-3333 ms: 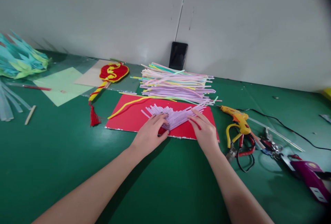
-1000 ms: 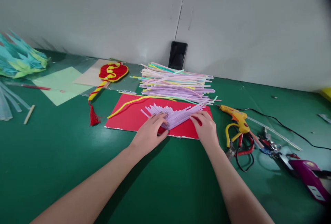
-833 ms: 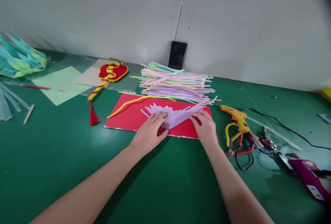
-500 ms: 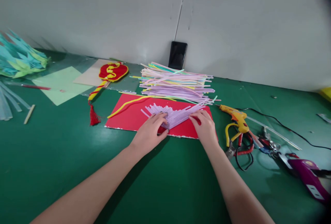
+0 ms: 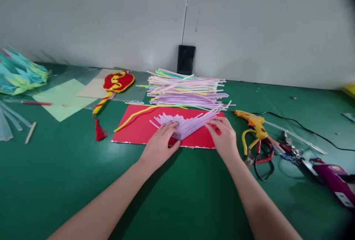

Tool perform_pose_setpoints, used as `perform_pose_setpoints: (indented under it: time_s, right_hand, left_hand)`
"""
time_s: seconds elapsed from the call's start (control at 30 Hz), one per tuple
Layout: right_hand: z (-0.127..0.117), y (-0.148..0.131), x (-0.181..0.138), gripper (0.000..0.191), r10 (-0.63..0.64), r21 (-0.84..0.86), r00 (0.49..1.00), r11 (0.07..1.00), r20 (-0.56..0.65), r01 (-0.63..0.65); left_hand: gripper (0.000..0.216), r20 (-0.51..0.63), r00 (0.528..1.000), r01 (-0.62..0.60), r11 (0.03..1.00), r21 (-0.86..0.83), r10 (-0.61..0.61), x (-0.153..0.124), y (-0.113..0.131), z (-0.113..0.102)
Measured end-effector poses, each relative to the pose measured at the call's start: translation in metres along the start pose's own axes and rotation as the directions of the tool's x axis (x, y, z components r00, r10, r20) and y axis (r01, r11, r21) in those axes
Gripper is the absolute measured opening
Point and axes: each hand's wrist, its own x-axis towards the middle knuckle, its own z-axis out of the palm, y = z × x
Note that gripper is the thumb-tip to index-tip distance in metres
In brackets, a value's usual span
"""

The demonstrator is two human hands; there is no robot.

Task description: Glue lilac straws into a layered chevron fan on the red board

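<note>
On the shiny green surface [image 5: 177, 203] lies a flat red board [image 5: 133, 132]; a loose heap of thin, fuzzy pastel sticks [image 5: 185, 90] waits behind. On the board, the V of fuzzy purple sticks [image 5: 191, 124] looks partly made. The left hand [image 5: 158, 144] bends low, grip closed around its point; the right hand [image 5: 223, 138] curls by its right side, fingertips nearly together, hold unclear.

From close above, the head camera faces forward and down, across the bench [image 5: 177, 203] to its far edge.

The left hand [image 5: 160, 142] rests on lilac stems [image 5: 192, 124] over a red board [image 5: 135, 132]. The right hand [image 5: 224, 135] is at their right edge.
</note>
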Motion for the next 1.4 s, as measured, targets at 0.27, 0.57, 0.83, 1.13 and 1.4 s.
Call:
perform_pose_setpoints:
  time_s: [0.27, 0.57, 0.83, 1.13, 1.4]
  right_hand:
    - [0.013, -0.024, -0.017, 0.012, -0.065, 0.094, 0.984, 0.994, 0.165, 0.050]
    - [0.021, -0.028, -0.025, 0.012, -0.050, 0.099, 0.980, 0.995, 0.194, 0.031]
    - [0.019, -0.031, -0.025, 0.015, -0.084, 0.056, 0.966, 0.996, 0.246, 0.072]
    - [0.019, -0.030, -0.026, 0.017, -0.098, 0.030, 0.961, 0.995, 0.259, 0.093]
    - [0.016, -0.032, -0.025, 0.018, -0.105, 0.023, 0.960, 0.994, 0.260, 0.103]
  left_hand:
    - [0.018, -0.076, 0.995, -0.052, 0.995, 0.085, 0.059, -0.001, 0.001, 0.001]
    - [0.014, -0.107, 0.991, -0.079, 0.996, 0.047, 0.084, -0.002, 0.002, -0.002]
    - [0.015, -0.161, 0.982, -0.092, 0.995, 0.042, 0.098, -0.001, -0.002, 0.001]
    - [0.017, -0.139, 0.986, -0.090, 0.995, 0.052, 0.096, -0.001, -0.004, 0.001]
    - [0.015, -0.130, 0.986, -0.099, 0.993, 0.068, 0.107, -0.001, -0.003, 0.000]
